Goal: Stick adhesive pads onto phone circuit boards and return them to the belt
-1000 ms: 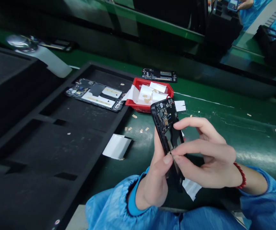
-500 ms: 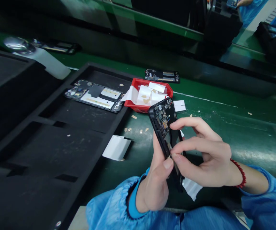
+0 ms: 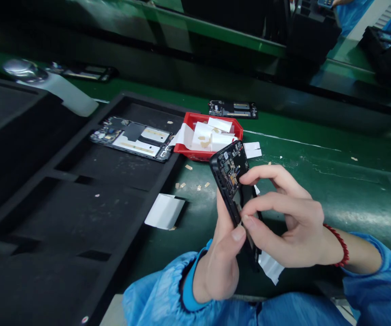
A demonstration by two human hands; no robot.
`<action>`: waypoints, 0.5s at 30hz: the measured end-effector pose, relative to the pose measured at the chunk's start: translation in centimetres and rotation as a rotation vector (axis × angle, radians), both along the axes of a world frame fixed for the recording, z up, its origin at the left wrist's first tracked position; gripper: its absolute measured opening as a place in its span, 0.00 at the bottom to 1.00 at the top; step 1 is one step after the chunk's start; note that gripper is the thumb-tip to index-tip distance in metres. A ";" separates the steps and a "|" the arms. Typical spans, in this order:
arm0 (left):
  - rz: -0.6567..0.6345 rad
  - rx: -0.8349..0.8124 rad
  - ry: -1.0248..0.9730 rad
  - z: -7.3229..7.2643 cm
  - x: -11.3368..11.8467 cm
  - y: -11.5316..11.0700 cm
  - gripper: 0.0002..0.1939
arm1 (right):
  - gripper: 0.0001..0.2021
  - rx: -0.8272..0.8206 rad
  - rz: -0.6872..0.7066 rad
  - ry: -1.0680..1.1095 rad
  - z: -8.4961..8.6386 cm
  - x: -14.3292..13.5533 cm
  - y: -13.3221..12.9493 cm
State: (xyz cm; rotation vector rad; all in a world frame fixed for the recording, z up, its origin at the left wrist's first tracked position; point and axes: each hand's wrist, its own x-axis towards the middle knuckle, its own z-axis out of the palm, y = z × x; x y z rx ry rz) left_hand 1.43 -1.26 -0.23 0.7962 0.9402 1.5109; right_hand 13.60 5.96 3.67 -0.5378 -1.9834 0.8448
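Observation:
My left hand point(image 3: 220, 267) is closed around an opened phone point(image 3: 227, 170), tilted up, with its circuit board and inner side facing me. My right hand point(image 3: 290, 228) reaches across from the right. Its thumb and index finger are pinched together over the phone's lower inner part, and another finger rests near the board. Whatever is between those fingertips is too small or hidden to make out. Behind the phone stands a red bin point(image 3: 195, 155) holding white paper sheets point(image 3: 204, 136) with tan pieces on them.
A black foam tray point(image 3: 114, 190) fills the left, with another opened phone point(image 3: 112, 131) on it. One more phone point(image 3: 232, 110) lies behind the bin. Folded white paper point(image 3: 164, 210) and several tan scraps point(image 3: 198, 187) lie on the green table point(image 3: 334, 181). A co-worker's blue sleeve point(image 3: 355, 16) shows at upper right.
Almost nothing differs. The view has shifted slightly, and both hands keep their hold and pinch at the phone.

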 end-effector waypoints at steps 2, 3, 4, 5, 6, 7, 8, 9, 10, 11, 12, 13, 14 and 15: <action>-0.012 0.015 0.014 0.0 -0.1 0.1 0.31 | 0.04 -0.041 0.036 -0.015 0.0 0.1 0.1; -0.014 0.012 0.018 0.0 -0.2 0.1 0.31 | 0.04 -0.077 0.059 -0.023 0.0 0.1 0.2; -0.012 0.006 0.020 0.0 -0.2 0.1 0.31 | 0.03 -0.117 0.082 -0.027 0.0 0.2 0.3; -0.008 0.000 0.021 -0.1 -0.3 0.0 0.30 | 0.02 -0.156 0.102 -0.027 0.0 0.2 0.3; -0.008 -0.003 0.025 -0.3 -0.4 -0.1 0.30 | 0.01 -0.187 0.116 -0.025 -0.1 0.2 0.4; -0.016 -0.001 0.032 -0.5 -0.6 -0.2 0.29 | 0.02 -0.208 0.120 -0.020 -0.1 0.2 0.5; -0.031 0.000 0.043 -0.8 -0.7 -0.3 0.29 | 0.03 -0.218 0.122 -0.016 -0.2 0.1 0.6; -0.045 -0.005 0.055 -1.2 -0.8 -0.5 0.29 | 0.03 -0.222 0.121 -0.014 -0.3 0.0 0.6; -0.051 -0.021 0.065 -1.5 -0.9 -0.6 0.30 | 0.04 -0.226 0.118 -0.009 -0.4 0.0 0.6; -0.050 -0.045 0.072 -1.7 -1.0 -0.7 0.32 | 0.04 -0.237 0.114 -0.002 -0.5 -0.1 0.6; -0.038 -0.072 0.078 -1.8 -1.0 -0.8 0.34 | 0.04 -0.254 0.110 0.009 -0.6 -0.2 0.7; -0.025 -0.099 0.079 -1.8 -1.0 -0.8 0.36 | 0.05 -0.277 0.109 0.020 -0.7 -0.2 0.7; -0.007 -0.130 0.078 -1.5 -0.9 -0.8 0.36 | 0.05 -0.302 0.112 0.031 -0.8 -0.2 0.7; 0.004 -0.161 0.061 -1.1 -0.8 -0.8 0.36 | 0.04 -0.329 0.121 0.038 -0.8 -0.2 0.8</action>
